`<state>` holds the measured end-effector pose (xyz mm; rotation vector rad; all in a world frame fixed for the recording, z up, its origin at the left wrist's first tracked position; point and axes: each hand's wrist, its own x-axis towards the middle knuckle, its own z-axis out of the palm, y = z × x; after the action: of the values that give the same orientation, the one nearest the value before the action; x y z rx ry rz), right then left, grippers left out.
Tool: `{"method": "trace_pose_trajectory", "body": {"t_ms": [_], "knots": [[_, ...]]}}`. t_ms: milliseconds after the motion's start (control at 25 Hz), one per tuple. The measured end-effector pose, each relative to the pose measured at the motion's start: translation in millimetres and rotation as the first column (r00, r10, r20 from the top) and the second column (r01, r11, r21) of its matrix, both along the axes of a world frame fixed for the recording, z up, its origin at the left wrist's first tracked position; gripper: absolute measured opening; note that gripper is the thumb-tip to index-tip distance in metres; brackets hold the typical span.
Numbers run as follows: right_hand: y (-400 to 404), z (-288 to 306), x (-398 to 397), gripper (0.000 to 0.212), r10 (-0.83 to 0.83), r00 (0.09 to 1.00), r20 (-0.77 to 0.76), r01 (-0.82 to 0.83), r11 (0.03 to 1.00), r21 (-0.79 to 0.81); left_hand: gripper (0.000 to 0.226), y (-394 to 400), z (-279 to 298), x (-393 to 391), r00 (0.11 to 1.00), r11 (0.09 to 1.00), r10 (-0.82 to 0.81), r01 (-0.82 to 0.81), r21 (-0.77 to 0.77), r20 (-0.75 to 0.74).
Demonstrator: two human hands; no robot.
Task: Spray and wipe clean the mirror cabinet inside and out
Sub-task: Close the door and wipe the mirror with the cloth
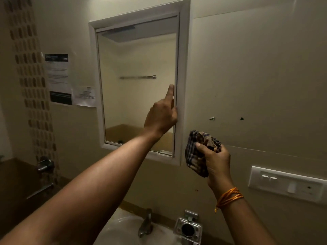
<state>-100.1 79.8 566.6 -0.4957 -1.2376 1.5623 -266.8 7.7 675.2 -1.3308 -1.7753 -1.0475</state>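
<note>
The white-framed mirror cabinet (184, 68) hangs on the beige wall, and its mirror door (136, 103) looks almost flush with the frame. My left hand (161, 115) is raised against the door's right edge, index finger pointing up along that edge and the other fingers curled at it. My right hand (215, 161) is below and right of the cabinet, closed around a crumpled checked cloth (196, 152). An orange thread is tied round that wrist. No spray bottle is visible.
A white basin (120, 230) with a metal tap (146, 225) sits below. A metal holder (188, 228) is beside the tap. A white switch panel (284, 183) is at right. Paper notices (59, 78) hang left of the cabinet.
</note>
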Motion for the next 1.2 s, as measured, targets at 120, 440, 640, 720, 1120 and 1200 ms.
{"method": "trace_pose_trajectory", "body": {"t_ms": [120, 440, 640, 720, 1120, 1200], "knots": [[3.6, -3.0, 1.9, 0.024, 0.021, 0.992, 0.124, -0.036, 0.992, 0.120, 0.071, 6.0, -4.6, -8.1, 0.999, 0.999, -0.043, 0.043, 0.011, -0.006], [14.2, -9.1, -1.0, 0.027, 0.221, 0.962, 0.159, -0.259, 0.923, 0.283, 0.053, -13.7, -64.2, 12.6, 0.942, 0.942, -0.335, 0.335, 0.037, 0.001], [36.2, -9.1, -18.4, 0.028, 0.139, 0.967, 0.212, -0.198, 0.937, 0.287, 0.067, -13.4, -93.9, 9.1, 0.941, 0.922, -0.334, 0.340, -0.185, 0.061], [44.1, -17.4, -31.8, 0.026, -0.093, 0.960, 0.266, -0.017, 0.923, 0.385, 0.063, -8.4, -94.5, 8.2, 0.960, 0.952, -0.274, 0.278, -0.128, 0.051], [-5.1, -66.3, -56.5, 0.029, -0.409, 0.898, 0.163, 0.219, 0.736, 0.641, 0.026, 0.3, -99.5, 20.0, 0.885, 1.000, 0.004, -0.017, -0.024, -0.466], [-6.1, -74.8, -57.2, 0.048, -0.379, 0.912, 0.154, 0.190, 0.726, 0.661, 0.032, -2.4, -102.5, 16.3, 0.772, 0.986, -0.074, -0.037, -0.161, -0.631]]}}
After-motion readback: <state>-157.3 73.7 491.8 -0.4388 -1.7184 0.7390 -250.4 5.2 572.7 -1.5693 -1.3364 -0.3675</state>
